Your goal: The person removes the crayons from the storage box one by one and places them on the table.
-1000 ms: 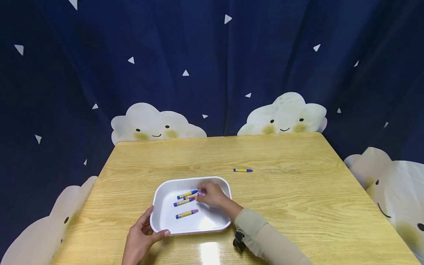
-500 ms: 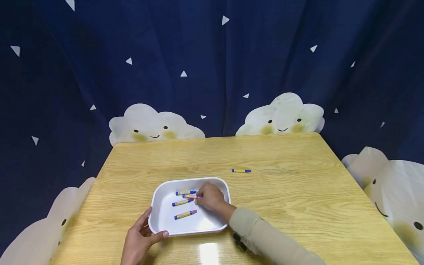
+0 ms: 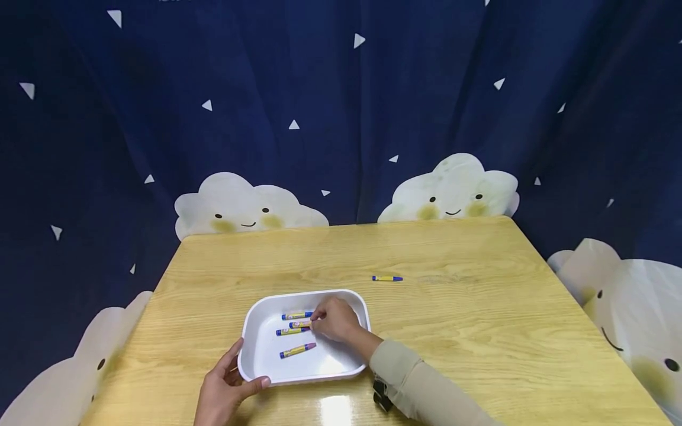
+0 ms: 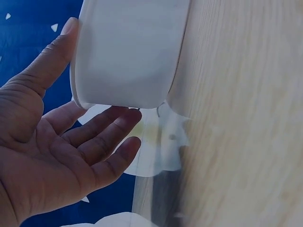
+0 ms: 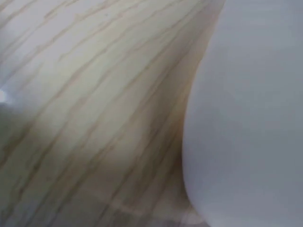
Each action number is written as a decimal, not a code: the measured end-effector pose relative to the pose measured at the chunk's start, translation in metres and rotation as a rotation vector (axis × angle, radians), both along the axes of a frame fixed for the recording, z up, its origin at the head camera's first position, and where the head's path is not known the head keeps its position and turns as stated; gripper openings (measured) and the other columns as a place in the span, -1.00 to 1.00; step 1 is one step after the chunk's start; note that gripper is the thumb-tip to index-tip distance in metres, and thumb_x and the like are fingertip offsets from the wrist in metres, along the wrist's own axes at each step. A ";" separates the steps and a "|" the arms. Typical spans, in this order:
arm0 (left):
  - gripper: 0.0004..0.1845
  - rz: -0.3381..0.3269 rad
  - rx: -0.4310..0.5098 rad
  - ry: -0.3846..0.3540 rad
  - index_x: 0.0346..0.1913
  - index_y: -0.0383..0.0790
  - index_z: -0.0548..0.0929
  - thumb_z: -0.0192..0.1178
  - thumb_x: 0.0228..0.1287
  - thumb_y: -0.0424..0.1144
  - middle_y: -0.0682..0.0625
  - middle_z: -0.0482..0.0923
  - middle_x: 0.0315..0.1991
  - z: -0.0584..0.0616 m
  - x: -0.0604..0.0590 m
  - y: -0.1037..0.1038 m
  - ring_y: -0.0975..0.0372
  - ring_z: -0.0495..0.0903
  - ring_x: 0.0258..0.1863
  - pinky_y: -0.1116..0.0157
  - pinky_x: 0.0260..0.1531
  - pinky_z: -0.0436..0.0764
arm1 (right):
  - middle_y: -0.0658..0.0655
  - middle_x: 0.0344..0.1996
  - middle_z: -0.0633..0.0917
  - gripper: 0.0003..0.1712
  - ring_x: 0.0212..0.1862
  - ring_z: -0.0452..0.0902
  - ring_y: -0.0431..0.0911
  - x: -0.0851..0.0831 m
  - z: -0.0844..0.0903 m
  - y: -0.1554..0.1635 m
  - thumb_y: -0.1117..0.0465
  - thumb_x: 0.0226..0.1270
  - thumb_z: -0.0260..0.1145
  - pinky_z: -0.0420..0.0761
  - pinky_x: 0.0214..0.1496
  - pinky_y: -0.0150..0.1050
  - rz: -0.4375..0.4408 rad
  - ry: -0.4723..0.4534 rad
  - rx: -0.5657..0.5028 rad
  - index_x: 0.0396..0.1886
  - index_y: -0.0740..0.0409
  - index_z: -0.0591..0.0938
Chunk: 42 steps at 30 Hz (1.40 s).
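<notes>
Head view: in the lower centre of the frame a shallow white rectangular plastic tray (image 3: 256,355) sits on a pale wood-grain counter (image 3: 479,331). The right hand (image 3: 333,321) reaches into the tray, its fingers drawn together, pinching the end of a small blue-and-yellow wrapped crayon (image 3: 299,325) at the tray's middle. Three similar crayons lie in the tray just beside it: one above (image 3: 296,315), one just below and touching or nearly so (image 3: 290,332), one nearer the lower edge (image 3: 297,350). The left hand (image 3: 226,390) steadies the tray's lower left corner, thumb over the rim; the left wrist view shows its fingers (image 4: 102,125) spread and relaxed under the tray's wall (image 4: 128,56). A fifth crayon (image 3: 387,278) lies alone on the counter, well apart, right of centre. The likely risk is that the pinched crayon nudges its close neighbours and rolls them. The right wrist view shows only blurred tray wall and wood.
</notes>
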<state>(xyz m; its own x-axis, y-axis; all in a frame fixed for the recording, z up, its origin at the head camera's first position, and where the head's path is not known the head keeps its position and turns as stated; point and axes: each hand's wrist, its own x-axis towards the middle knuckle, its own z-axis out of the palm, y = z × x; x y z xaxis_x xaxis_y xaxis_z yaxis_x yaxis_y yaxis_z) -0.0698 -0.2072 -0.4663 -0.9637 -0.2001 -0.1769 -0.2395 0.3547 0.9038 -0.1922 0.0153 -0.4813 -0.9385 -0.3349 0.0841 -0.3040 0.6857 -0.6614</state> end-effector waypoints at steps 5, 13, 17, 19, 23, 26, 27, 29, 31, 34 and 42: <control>0.10 0.002 0.005 -0.002 0.38 -0.32 0.19 0.57 -0.32 -0.28 -0.36 0.44 0.09 0.000 0.000 0.002 0.00 0.56 -0.07 0.22 0.00 0.50 | -0.18 -0.58 0.60 -0.94 -0.51 0.38 -0.31 0.001 0.001 0.005 0.27 -0.06 0.43 0.41 -0.47 -0.41 0.036 0.011 -0.040 -0.51 0.04 0.75; 0.09 0.007 -0.007 0.001 0.38 -0.33 0.20 0.57 -0.32 -0.29 -0.33 0.47 0.06 0.001 0.001 0.001 0.03 0.57 -0.10 0.25 -0.02 0.51 | 0.01 -0.48 0.62 -0.91 -0.39 0.50 -0.03 0.006 0.024 0.032 0.35 -0.06 0.42 0.51 -0.34 -0.28 0.271 0.132 -0.244 -0.46 0.19 0.72; 0.08 0.010 -0.003 0.006 0.38 -0.34 0.20 0.57 -0.31 -0.28 -0.33 0.47 0.05 0.001 0.002 0.001 0.03 0.57 -0.10 0.26 -0.03 0.51 | -0.04 -0.42 0.60 -0.92 -0.31 0.50 -0.03 0.006 0.033 0.047 0.36 -0.01 0.42 0.54 -0.25 -0.10 0.301 0.107 -0.278 -0.45 0.17 0.71; 0.08 0.008 -0.005 0.011 0.37 -0.34 0.20 0.57 -0.30 -0.28 -0.32 0.48 0.05 0.001 0.002 0.001 0.03 0.57 -0.10 0.29 -0.05 0.52 | -0.07 -0.40 0.59 -0.92 -0.31 0.49 -0.08 0.005 0.036 0.055 0.35 0.02 0.43 0.54 -0.26 -0.12 0.285 0.089 -0.277 -0.43 0.13 0.72; 0.08 0.004 -0.006 0.021 0.37 -0.34 0.20 0.57 -0.30 -0.27 -0.32 0.48 0.05 0.001 0.002 0.001 0.04 0.58 -0.11 0.24 -0.02 0.51 | -0.07 -0.38 0.60 -0.93 -0.29 0.47 -0.13 0.003 0.040 0.073 0.32 0.04 0.44 0.51 -0.34 -0.22 0.216 0.047 -0.313 -0.44 0.09 0.73; 0.09 -0.002 -0.009 0.018 0.38 -0.34 0.18 0.57 -0.29 -0.25 -0.32 0.48 0.06 0.001 0.002 0.000 0.02 0.58 -0.10 0.16 0.03 0.48 | -0.03 -0.35 0.62 -0.95 -0.27 0.47 -0.12 0.001 0.039 0.087 0.30 0.06 0.44 0.49 -0.38 -0.30 0.157 0.011 -0.357 -0.44 0.10 0.73; 0.09 -0.004 -0.012 0.018 0.38 -0.34 0.18 0.57 -0.29 -0.25 -0.32 0.47 0.06 0.001 0.002 0.000 0.02 0.58 -0.09 0.14 0.04 0.46 | -0.01 -0.34 0.63 -0.95 -0.26 0.47 -0.12 0.000 0.039 0.092 0.30 0.06 0.44 0.49 -0.39 -0.31 0.137 -0.002 -0.371 -0.44 0.11 0.73; 0.08 -0.006 -0.005 0.018 0.38 -0.33 0.18 0.56 -0.28 -0.26 -0.32 0.47 0.06 0.001 0.001 0.000 0.02 0.57 -0.09 0.13 0.06 0.45 | 0.05 -0.33 0.64 -0.95 -0.26 0.47 -0.11 -0.001 0.038 0.100 0.32 0.08 0.42 0.49 -0.40 -0.33 0.103 -0.026 -0.395 -0.41 0.17 0.72; 0.08 -0.008 0.003 0.016 0.39 -0.31 0.17 0.56 -0.27 -0.26 -0.30 0.46 0.07 0.000 0.001 -0.001 0.02 0.57 -0.07 0.14 0.06 0.44 | 0.12 -0.32 0.65 -0.93 -0.26 0.48 -0.09 0.001 0.041 0.107 0.37 0.09 0.40 0.50 -0.40 -0.33 0.079 -0.044 -0.413 -0.39 0.26 0.71; 0.08 -0.009 -0.006 0.002 0.40 -0.28 0.16 0.55 -0.26 -0.24 -0.29 0.45 0.09 -0.001 0.001 0.000 0.03 0.56 -0.07 0.21 0.01 0.47 | 0.23 -0.30 0.65 -0.89 -0.24 0.49 -0.05 0.005 0.051 0.116 0.43 0.08 0.37 0.51 -0.38 -0.34 0.055 -0.069 -0.443 -0.35 0.38 0.69; 0.10 -0.019 -0.039 -0.013 0.41 -0.28 0.15 0.55 -0.25 -0.21 -0.27 0.44 0.09 0.000 0.003 0.001 0.03 0.55 -0.05 0.40 -0.18 0.49 | 0.20 -0.38 0.62 -0.84 -0.29 0.48 -0.05 0.003 0.047 0.135 0.43 0.09 0.36 0.52 -0.33 -0.29 -0.002 -0.072 -0.452 -0.32 0.46 0.65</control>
